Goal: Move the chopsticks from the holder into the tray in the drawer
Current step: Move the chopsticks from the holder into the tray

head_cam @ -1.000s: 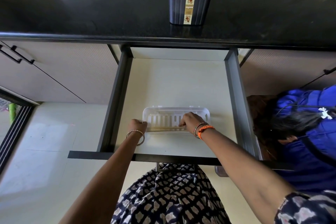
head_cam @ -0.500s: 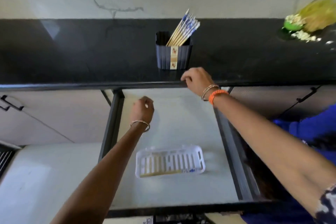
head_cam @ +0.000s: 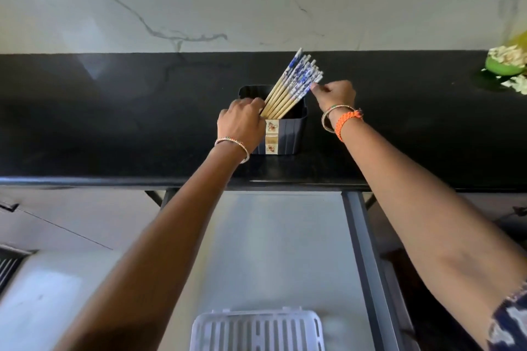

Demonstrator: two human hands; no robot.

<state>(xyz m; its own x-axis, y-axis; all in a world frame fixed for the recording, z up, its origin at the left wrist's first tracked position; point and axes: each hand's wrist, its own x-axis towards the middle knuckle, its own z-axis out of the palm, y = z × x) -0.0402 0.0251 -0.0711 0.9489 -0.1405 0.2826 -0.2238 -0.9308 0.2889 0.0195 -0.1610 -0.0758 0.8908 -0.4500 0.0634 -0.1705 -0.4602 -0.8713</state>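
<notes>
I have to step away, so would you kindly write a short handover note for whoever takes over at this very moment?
Left hand: grips the near left corner of the black holder on the counter, steadying it.
Right hand: pinches the patterned top of one chopstick.
Chopsticks: a bundle stands leaning in the holder.
Tray: lies in the open drawer below; its contents are cut off by the frame edge.
Done: the grip is made. Left: lift the chopsticks out and lay them in the tray.

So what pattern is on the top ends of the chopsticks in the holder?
A blue-and-white floral-looking print on the chopsticks above plain wooden shafts, seen in the head view.
</notes>
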